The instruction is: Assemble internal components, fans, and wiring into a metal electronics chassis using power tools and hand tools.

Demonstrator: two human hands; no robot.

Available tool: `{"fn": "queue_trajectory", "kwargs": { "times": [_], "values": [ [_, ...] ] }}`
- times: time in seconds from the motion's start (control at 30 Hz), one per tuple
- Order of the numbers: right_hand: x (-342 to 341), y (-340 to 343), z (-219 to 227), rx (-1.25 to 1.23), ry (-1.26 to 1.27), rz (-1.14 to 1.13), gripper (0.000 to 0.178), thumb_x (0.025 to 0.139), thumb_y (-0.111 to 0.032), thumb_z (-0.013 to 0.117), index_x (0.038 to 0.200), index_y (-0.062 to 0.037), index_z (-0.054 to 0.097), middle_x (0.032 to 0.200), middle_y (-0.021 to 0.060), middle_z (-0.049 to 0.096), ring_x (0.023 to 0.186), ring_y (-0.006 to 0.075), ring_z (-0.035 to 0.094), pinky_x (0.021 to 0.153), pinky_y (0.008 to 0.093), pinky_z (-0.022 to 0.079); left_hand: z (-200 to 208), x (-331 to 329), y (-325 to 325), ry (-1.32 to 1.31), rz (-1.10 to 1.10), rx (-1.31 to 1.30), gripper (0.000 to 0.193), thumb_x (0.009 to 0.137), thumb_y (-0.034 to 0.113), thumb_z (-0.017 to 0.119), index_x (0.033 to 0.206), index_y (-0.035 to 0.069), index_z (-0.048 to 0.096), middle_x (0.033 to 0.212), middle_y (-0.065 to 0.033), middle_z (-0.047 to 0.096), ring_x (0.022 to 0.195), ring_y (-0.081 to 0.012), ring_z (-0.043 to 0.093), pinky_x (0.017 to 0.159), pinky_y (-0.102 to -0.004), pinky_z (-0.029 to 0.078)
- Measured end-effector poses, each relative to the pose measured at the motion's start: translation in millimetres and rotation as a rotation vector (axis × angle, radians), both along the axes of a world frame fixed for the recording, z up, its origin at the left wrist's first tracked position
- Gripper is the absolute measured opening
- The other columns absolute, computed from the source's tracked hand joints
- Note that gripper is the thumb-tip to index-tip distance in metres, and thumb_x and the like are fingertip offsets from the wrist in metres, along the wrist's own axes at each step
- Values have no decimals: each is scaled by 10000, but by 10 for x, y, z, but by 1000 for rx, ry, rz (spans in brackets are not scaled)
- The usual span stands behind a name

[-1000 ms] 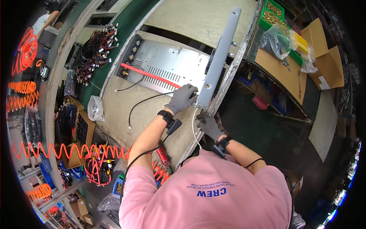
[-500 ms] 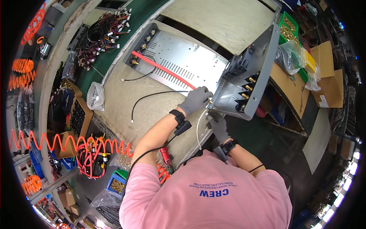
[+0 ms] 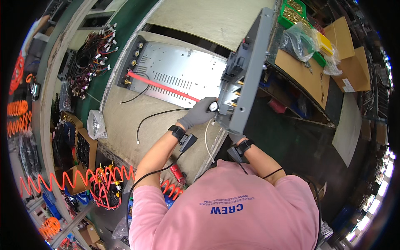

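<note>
Left hand (image 3: pixel 200 113), in a grey glove, curling its fingers closed around a small white-tipped part (image 3: pixel 213 106) and pressing it against the face of the grey panel (image 3: pixel 246 75). Gripping tightly, fingers wrapped nearly all the way round, with only the pale round end of the part showing past the knuckles. Trailing down from that grip, a thin white cable (image 3: pixel 207 139), looping over the bench edge.

Right hand (image 3: pixel 236 137) sitting under the lower end of the grey panel, almost wholly hidden behind it; only a sliver of grey glove and the black wristband showing, so not possible to tell how far those fingers are closed or exactly what they are touching. Seemingly bearing the panel from below.

Grey panel standing tilted on edge at the right side of the bench, leaning over the gap between bench and the dark shelf, its inner face carrying black connector blocks and brass studs. Lying flat just left of it on the beige bench top (image 3: pixel 125 121), a silver perforated chassis plate (image 3: pixel 179 73) with a red strip (image 3: pixel 160 85) running across it. Resting loose on the bench near the left forearm, a black cable (image 3: pixel 156 116).

Blurring and bending toward the rim: bundles of black wiring (image 3: pixel 89 62) at upper left, an orange coiled hose (image 3: pixel 79 179) at lower left. Too small to make out, the exact kind of part in the left grip.
</note>
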State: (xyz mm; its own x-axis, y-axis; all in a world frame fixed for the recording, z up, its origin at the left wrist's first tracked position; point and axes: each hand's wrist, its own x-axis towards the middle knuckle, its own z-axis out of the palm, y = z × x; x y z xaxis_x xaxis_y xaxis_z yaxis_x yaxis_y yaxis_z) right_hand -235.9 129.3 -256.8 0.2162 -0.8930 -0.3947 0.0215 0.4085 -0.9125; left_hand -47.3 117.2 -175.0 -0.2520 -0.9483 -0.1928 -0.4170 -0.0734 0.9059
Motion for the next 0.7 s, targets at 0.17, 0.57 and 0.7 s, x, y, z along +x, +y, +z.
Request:
{"fn": "queue_trajectory", "kwargs": {
  "times": [0.17, 0.57, 0.7],
  "values": [
    [146, -149, 545, 126, 157, 108, 220, 841, -63, 514, 1036, 35, 545, 853, 90, 606, 673, 117, 582, 578, 233, 468, -220, -53, 171, 192, 131, 371, 733, 654, 159, 633, 1301, 36, 313, 1153, -210, 464, 1028, -340, 467, 888, -402, 384],
    [-492, -312, 216, -293, 237, -15, 178, 822, -64, 509, 965, 11, 585, 825, 131, 635, 763, 209, 608, 667, 295, 464, -656, -1020, 51, -104, 138, -52, 847, 596, 216, 749, 1263, -21, 283, 1143, -217, 427, 1085, -366, 410, 937, -406, 344],
    [-798, -425, 56, -237, -5, 23, 252, 811, -106, 511, 1032, 9, 546, 950, 208, 602, 903, 345, 578, 746, 379, 459, -316, -1285, -43, -138, 179, -52, 795, 621, 189, 716, 1269, 13, 290, 1160, -209, 418, 1047, -358, 464, 885, -394, 403]
  ]
}}
